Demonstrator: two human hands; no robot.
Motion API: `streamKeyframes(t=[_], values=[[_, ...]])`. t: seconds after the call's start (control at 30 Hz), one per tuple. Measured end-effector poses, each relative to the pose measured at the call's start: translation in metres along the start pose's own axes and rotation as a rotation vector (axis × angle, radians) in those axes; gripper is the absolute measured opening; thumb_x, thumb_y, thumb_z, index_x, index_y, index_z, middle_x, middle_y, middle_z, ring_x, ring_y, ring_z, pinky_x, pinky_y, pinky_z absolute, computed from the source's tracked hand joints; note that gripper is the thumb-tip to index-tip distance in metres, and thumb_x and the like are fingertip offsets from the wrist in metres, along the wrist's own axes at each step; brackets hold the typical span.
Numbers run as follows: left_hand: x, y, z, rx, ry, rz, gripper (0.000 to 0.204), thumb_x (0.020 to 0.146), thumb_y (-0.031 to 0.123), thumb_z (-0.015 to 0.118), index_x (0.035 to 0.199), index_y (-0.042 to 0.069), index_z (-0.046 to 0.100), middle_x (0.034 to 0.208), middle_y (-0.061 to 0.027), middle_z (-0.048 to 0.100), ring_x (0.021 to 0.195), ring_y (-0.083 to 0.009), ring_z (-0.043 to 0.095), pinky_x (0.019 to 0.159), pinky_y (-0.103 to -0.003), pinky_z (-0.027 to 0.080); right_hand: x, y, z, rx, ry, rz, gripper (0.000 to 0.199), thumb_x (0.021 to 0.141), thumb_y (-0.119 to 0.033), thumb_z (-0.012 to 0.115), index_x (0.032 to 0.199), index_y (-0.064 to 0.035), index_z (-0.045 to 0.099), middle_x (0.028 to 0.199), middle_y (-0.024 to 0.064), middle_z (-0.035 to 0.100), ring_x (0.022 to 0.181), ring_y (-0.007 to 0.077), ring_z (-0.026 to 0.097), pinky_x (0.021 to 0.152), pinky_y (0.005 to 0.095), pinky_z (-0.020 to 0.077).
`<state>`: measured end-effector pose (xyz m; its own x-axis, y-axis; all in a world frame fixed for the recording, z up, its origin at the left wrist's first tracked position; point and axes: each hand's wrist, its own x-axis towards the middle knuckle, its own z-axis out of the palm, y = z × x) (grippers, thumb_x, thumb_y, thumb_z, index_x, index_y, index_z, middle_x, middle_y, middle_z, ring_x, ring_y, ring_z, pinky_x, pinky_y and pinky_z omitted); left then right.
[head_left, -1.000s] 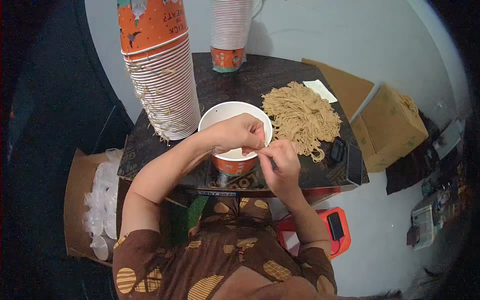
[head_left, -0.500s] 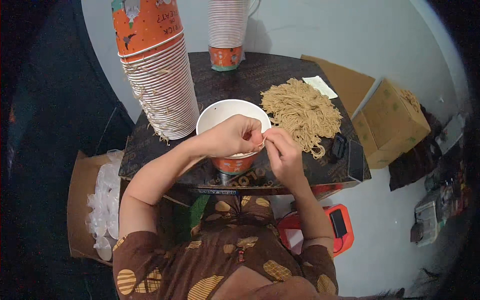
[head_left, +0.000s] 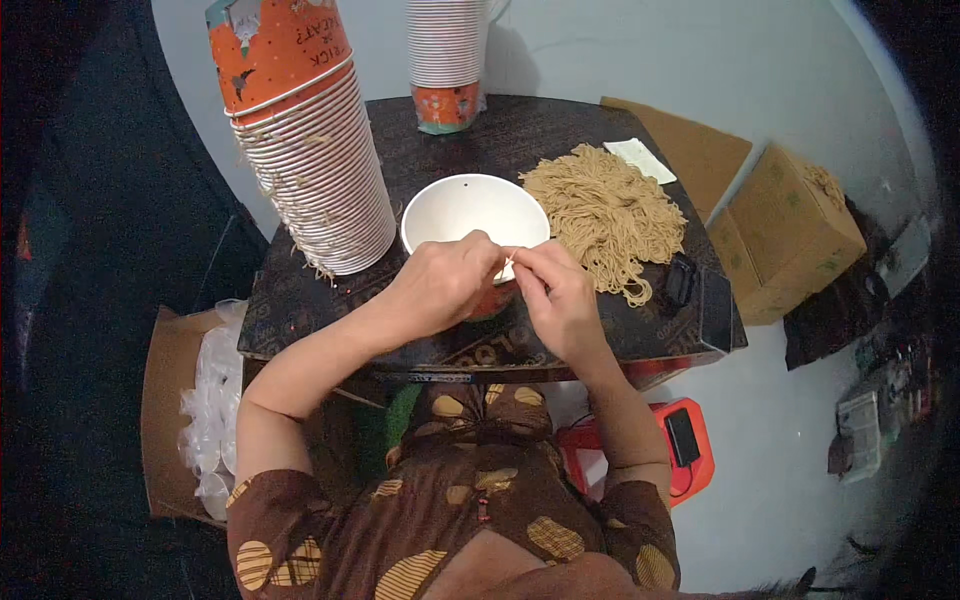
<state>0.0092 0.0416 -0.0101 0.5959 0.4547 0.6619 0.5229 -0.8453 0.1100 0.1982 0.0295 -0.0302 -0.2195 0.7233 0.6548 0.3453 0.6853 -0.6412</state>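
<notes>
White bucket (head_left: 470, 205), frame centre: left hand (head_left: 448, 283) and right hand (head_left: 560, 293) pinch thin string (head_left: 513, 254) at the near rim, apparently knotting it; next move calls for even tension.

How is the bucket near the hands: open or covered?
The bucket is open: its white inside shows, with no lid over it.

We take this for a small hand-assembly workspace, though we cannot tell whether it sits in a home or a workshop. We see a dark table (head_left: 510, 130) bearing a tall stack of orange tubs (head_left: 315, 180) at the upper left, a second stack (head_left: 444, 55) at top centre and a heap of tan cord (head_left: 605, 215) right of centre. A cardboard box (head_left: 795, 240) stands at the right, an open carton (head_left: 165, 410) with plastic-wrapped goods (head_left: 208, 400) at the lower left.
</notes>
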Motion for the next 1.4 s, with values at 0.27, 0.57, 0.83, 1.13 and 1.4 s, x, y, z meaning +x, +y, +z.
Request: streamKeyframes(t=[0.27, 0.57, 0.83, 1.13, 1.4], values=[[-0.008, -0.013, 0.013, -0.092, 0.136, 0.014, 0.018, 0.082, 0.0, 0.068, 0.092, 0.001, 0.054, 0.077, -0.0143, 0.06, 0.061, -0.0317, 0.065, 0.05, -0.04, 0.05, 0.002, 0.002, 0.0, 0.035, -0.09, 0.072, 0.018, 0.09, -0.003, 0.058, 0.105, 0.0021, 0.067, 0.094, 0.0165, 0.06, 0.083, 0.0297, 0.062, 0.074, 0.0373, 0.0494], [-0.009, -0.012, 0.008, -0.213, 0.058, -0.112, 0.016, 0.083, 0.002, 0.068, 0.092, 0.001, 0.054, 0.075, -0.016, 0.061, 0.062, -0.0303, 0.064, 0.054, -0.038, 0.048, -0.001, 0.001, 0.009, 0.145, -0.051, 0.214, 0.005, 0.087, -0.001, 0.061, 0.091, 0.0016, 0.063, 0.094, 0.0128, 0.06, 0.077, 0.0231, 0.061, 0.066, 0.0326, 0.0489], [0.005, -0.012, -0.003, -0.583, -0.077, -0.468, 0.009, 0.087, 0.003, 0.062, 0.089, -0.001, 0.055, 0.072, -0.0133, 0.06, 0.067, -0.0232, 0.061, 0.062, -0.035, 0.046, -0.01, -0.001, 0.018, -0.017, 0.067, -0.086, 0.009, 0.085, 0.007, 0.059, 0.091, 0.0029, 0.055, 0.115, 0.0187, 0.053, 0.079, 0.026, 0.06, 0.067, 0.0342, 0.0501], [0.013, -0.011, 0.007, -0.444, 0.046, -0.611, 0.011, 0.083, 0.007, 0.064, 0.08, -0.002, 0.06, 0.069, -0.0172, 0.063, 0.065, -0.0268, 0.064, 0.06, -0.038, 0.048, -0.022, 0.005, 0.017, -0.196, 0.072, -0.257, 0.012, 0.082, 0.009, 0.059, 0.092, 0.0047, 0.056, 0.12, 0.0241, 0.048, 0.087, 0.0348, 0.061, 0.075, 0.0412, 0.0516], [0.006, 0.002, -0.001, -0.268, -0.046, -0.461, 0.005, 0.085, 0.001, 0.064, 0.088, -0.001, 0.06, 0.074, -0.0095, 0.064, 0.067, -0.0163, 0.064, 0.061, -0.031, 0.051, -0.021, 0.009, 0.021, -0.149, 0.235, -0.132, 0.011, 0.083, 0.005, 0.064, 0.091, 0.0009, 0.057, 0.092, 0.0146, 0.057, 0.077, 0.0308, 0.061, 0.066, 0.0388, 0.05]])
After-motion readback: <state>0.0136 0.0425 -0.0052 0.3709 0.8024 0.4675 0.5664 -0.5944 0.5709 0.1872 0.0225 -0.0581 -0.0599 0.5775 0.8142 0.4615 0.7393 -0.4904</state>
